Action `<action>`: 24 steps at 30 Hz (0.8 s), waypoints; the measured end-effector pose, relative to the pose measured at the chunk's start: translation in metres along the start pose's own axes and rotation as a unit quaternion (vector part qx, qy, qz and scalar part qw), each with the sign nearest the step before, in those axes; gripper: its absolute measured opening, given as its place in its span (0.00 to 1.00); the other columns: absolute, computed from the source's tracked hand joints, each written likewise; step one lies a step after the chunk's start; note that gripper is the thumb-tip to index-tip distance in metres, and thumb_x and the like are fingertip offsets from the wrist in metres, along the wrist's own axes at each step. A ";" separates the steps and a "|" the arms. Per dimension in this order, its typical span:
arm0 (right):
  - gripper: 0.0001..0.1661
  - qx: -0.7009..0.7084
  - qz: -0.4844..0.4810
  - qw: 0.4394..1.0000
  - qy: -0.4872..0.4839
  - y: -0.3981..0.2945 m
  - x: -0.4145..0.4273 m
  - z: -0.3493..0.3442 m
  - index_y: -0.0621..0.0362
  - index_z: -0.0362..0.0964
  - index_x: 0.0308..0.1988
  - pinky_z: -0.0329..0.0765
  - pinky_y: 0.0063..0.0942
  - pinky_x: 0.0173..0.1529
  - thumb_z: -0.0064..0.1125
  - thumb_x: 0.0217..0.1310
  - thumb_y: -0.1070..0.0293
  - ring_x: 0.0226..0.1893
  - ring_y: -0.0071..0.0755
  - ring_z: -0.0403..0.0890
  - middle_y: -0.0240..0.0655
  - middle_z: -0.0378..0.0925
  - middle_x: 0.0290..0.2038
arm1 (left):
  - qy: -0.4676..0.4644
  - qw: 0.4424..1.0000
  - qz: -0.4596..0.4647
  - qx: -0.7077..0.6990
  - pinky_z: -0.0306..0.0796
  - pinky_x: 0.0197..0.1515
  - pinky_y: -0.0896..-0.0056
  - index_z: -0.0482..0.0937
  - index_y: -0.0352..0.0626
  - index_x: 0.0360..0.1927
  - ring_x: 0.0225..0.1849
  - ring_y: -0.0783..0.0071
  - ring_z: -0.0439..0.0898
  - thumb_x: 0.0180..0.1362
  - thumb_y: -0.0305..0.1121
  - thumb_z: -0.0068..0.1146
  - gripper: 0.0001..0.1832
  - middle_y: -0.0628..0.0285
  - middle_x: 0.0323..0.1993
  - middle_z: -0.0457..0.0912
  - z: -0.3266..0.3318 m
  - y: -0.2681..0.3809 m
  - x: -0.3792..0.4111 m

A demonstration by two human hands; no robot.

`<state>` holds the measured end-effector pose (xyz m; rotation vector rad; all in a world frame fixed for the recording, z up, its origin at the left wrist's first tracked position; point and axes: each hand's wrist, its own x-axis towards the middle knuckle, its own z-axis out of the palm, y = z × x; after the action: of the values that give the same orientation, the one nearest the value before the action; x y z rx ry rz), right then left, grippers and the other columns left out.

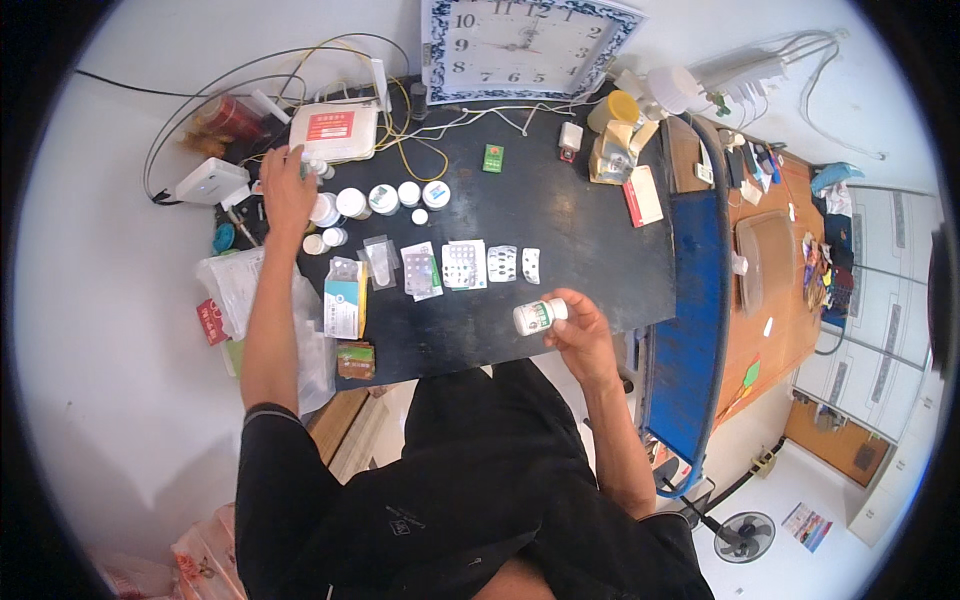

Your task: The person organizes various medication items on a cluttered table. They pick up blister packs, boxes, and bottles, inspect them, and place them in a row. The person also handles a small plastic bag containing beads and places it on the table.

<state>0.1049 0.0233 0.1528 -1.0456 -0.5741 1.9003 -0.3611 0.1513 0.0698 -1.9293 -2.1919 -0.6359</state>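
Observation:
My right hand holds a small white bottle with a green-marked label and white cap, tilted over the front of the black tabletop. My left hand reaches to the back left, by small bottles near a white box; its fingertips are partly hidden, so its grip is unclear. Right of that hand stand several white-capped bottles in a row. Nearer me lie several blister packs side by side. A teal and white medicine box lies left of them, with a brown and green packet below it.
A large framed clock leans at the back. Cables and a white router are at back left. A small green box, a yellow-lidded jar and a red-white box stand or lie farther right. Plastic bags border the left edge.

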 end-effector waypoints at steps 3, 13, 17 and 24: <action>0.24 -0.008 0.003 1.000 -0.020 0.001 0.010 0.009 0.61 0.70 0.55 0.79 0.22 0.37 0.58 0.58 0.83 0.40 0.27 0.79 0.41 0.77 0.50 | 0.059 0.985 -0.022 -0.159 0.66 0.56 0.54 0.79 0.38 0.47 0.50 0.50 0.76 0.46 0.26 0.66 0.21 0.50 0.43 0.79 -0.028 0.048 -0.039; 0.23 -0.022 0.032 0.996 -0.075 0.000 0.043 0.035 0.61 0.71 0.52 0.79 0.22 0.38 0.59 0.55 0.84 0.43 0.28 0.78 0.38 0.77 0.49 | -0.260 0.682 -0.210 -0.651 0.76 0.48 0.73 0.69 0.34 0.60 0.47 0.73 0.78 0.56 0.20 0.62 0.27 0.56 0.54 0.73 -0.076 0.214 -0.150; 0.22 -0.066 0.035 0.994 -0.086 0.003 0.051 0.036 0.61 0.72 0.51 0.78 0.22 0.38 0.58 0.55 0.85 0.43 0.27 0.78 0.38 0.76 0.49 | -0.256 0.615 -0.238 -0.707 0.75 0.51 0.72 0.68 0.33 0.62 0.50 0.72 0.78 0.57 0.21 0.62 0.28 0.55 0.56 0.73 -0.080 0.215 -0.151; 0.22 -0.093 0.049 0.989 -0.107 0.009 0.060 0.047 0.61 0.72 0.51 0.78 0.22 0.39 0.56 0.56 0.85 0.43 0.26 0.78 0.36 0.77 0.49 | -0.275 0.581 -0.234 -0.729 0.75 0.53 0.71 0.71 0.31 0.57 0.51 0.72 0.78 0.57 0.20 0.62 0.23 0.57 0.55 0.74 -0.079 0.203 -0.138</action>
<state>0.0448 0.0705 0.1451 -1.0080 -0.8513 2.0930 -0.1537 0.0101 0.1307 -1.9879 -2.7742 -3.1220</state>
